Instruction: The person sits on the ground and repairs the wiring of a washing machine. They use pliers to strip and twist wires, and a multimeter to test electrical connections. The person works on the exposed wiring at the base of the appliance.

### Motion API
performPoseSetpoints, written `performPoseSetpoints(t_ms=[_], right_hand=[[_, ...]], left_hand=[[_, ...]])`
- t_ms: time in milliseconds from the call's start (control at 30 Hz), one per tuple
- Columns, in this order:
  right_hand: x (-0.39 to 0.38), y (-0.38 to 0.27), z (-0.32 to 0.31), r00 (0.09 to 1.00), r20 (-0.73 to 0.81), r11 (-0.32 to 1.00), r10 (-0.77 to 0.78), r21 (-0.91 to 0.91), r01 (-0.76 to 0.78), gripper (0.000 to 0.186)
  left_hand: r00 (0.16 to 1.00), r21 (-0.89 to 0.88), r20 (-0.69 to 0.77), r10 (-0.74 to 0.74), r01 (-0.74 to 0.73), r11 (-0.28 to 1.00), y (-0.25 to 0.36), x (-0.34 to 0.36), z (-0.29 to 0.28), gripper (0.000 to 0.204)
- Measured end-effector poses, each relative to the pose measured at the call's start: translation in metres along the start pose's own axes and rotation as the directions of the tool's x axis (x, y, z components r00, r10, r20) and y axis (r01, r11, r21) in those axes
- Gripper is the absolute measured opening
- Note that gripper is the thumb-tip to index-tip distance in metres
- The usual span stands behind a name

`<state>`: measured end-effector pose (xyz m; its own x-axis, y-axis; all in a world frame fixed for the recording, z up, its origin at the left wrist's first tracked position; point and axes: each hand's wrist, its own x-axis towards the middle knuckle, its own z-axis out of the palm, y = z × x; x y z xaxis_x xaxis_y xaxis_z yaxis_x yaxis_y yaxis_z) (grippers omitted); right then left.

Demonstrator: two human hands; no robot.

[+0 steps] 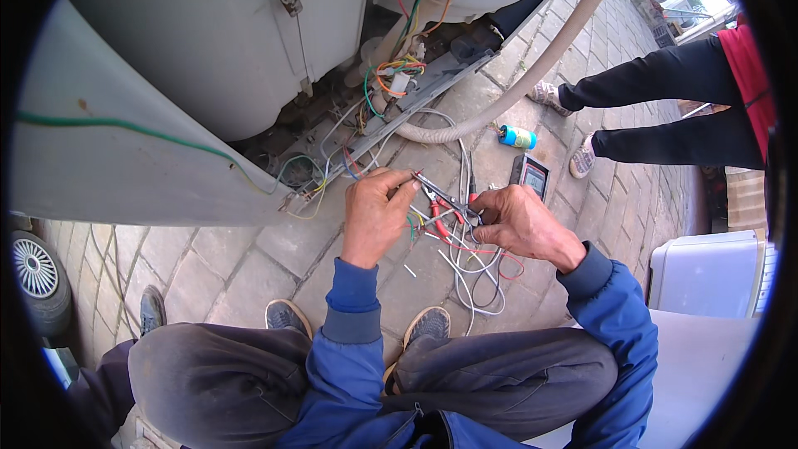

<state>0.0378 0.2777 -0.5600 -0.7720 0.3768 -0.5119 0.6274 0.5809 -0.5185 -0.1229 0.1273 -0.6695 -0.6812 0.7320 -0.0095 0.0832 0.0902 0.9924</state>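
My right hand (524, 220) grips a pair of slim metal scissors (453, 202), whose narrow blades point up and left toward my left hand. My left hand (376, 209) is closed in a pinch at the scissors' tips; what sits between its fingertips is too small to make out. Below the blades, red-handled pliers (437, 208) lie on the paving among loose white and red wires (478, 270). Just beyond my right hand sit a multimeter (532, 176) with a lit display and a blue cylindrical part (517, 136) with short leads.
An opened white appliance (208, 41) with tub-like shells fills the upper left, its coloured wires (399, 75) hanging out at the base. A grey hose (549, 66) curves across the paving. At the right stands a person in dark trousers (665, 87). A wheel (37, 278) is far left.
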Motion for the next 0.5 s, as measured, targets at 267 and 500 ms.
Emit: performPoseSetpoints(t_ms=[267, 500], right_hand=[[0.0015, 0.0008, -0.0023, 0.997, 0.033, 0.994, -0.069, -0.080, 0.071, 0.038], [0.0002, 0.0046, -0.0018, 0.996, 0.038, 0.994, -0.076, -0.076, 0.079, 0.034]], left_hand=[[0.999, 0.028, 0.040, -0.006, 0.005, 1.000, -0.0010, 0.0002, -0.0007, 0.018], [0.994, 0.011, 0.105, -0.002, 0.001, 1.000, -0.0060, -0.0003, -0.0013, 0.027]])
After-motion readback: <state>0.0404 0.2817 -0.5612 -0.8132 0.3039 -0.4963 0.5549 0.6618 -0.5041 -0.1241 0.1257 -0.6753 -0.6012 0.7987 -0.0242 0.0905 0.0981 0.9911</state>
